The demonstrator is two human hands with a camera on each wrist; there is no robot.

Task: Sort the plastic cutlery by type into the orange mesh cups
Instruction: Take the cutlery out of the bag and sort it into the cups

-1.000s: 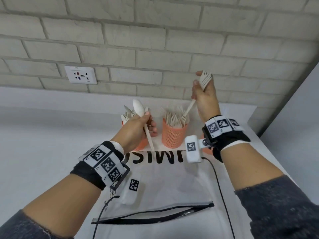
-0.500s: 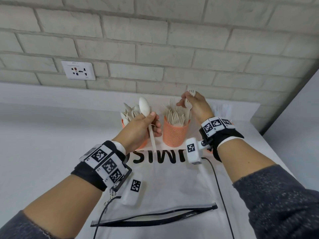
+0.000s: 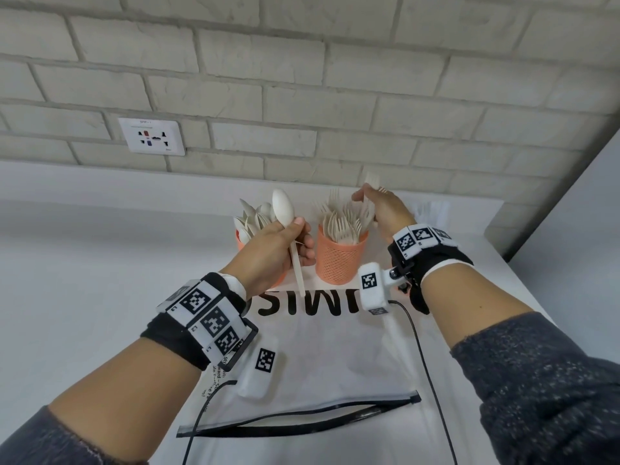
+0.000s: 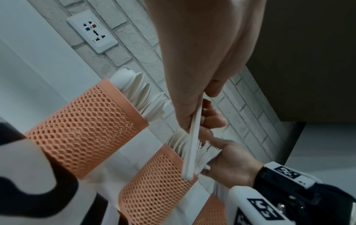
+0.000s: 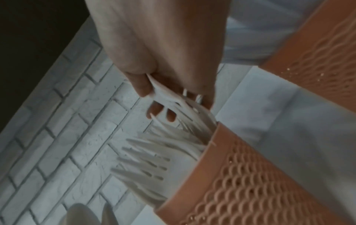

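Cups: orange, pierced with a scale-like mesh pattern. Spoon and forks: off-white, plain. Surface: white. Wall: pale grey-cream brick, laid in staggered courses with darker joints. Socket plate: white, marked with black, red and blue. Wristbands: black, fitted with white tiles printed in black square codes. Sleeves: dark grey, flecked. Pouch: translucent white, black lettering, black zip edge. Cable: black.
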